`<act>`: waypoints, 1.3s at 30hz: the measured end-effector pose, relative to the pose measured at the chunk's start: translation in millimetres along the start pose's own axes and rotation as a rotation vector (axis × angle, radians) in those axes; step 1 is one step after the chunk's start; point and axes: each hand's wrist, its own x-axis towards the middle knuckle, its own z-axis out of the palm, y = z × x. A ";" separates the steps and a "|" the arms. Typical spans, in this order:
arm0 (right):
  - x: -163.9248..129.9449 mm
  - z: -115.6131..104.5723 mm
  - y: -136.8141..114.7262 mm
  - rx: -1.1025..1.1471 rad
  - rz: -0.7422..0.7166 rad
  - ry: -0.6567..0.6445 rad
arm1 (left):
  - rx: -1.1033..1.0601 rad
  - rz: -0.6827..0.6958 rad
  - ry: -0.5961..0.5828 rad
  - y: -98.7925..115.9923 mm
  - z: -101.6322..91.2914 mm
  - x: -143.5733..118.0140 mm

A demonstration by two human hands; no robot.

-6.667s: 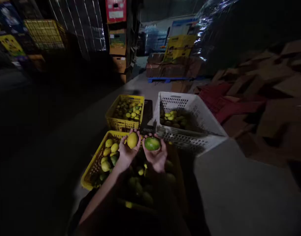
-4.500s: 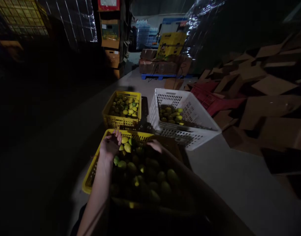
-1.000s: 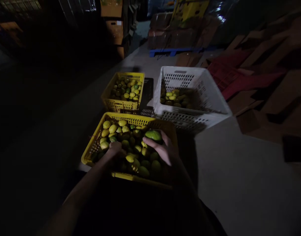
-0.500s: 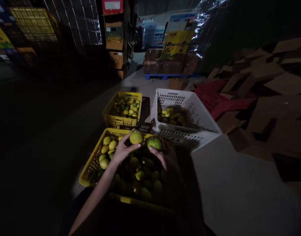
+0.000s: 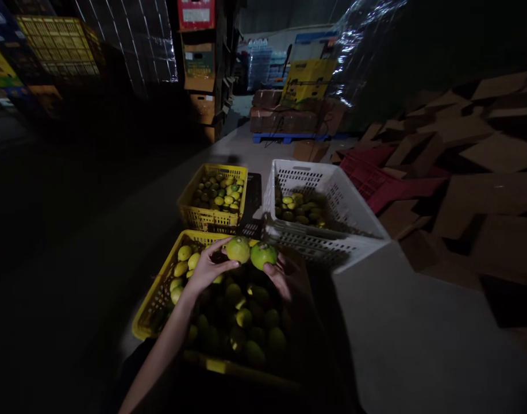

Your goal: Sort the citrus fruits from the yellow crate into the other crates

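Fruit fills both hands: my left hand point(image 5: 205, 270) grips a yellowish fruit point(image 5: 238, 249), my right hand point(image 5: 289, 276) a green fruit point(image 5: 263, 255), raised side by side above the near yellow crate point(image 5: 153, 302), seemingly for comparing colour.

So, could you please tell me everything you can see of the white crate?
The white crate is a rectangular bin, apparently plastic, with perforated lattice walls and a handle slot in its far wall. It sits open-topped on the grey floor, tilted slightly, right of the small yellow crate and beyond the big yellow crate. It is only partly filled: a low layer of yellow-green fruit lies at its left end. Neither hand touches it.
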 end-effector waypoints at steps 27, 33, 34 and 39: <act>8.4 7.2 -4.8 0.071 0.288 -0.099 | -0.139 -0.173 -0.065 7.2 6.8 -7.9; 5.0 11.9 -5.3 0.059 0.291 -0.105 | -0.212 -0.315 -0.088 13.4 13.9 -6.2; 3.1 13.1 -4.3 0.050 0.288 -0.092 | -0.246 -0.356 -0.080 15.1 15.1 -6.2; -3.4 18.1 6.1 0.102 0.312 -0.063 | -0.538 -0.430 0.005 22.0 21.3 -8.7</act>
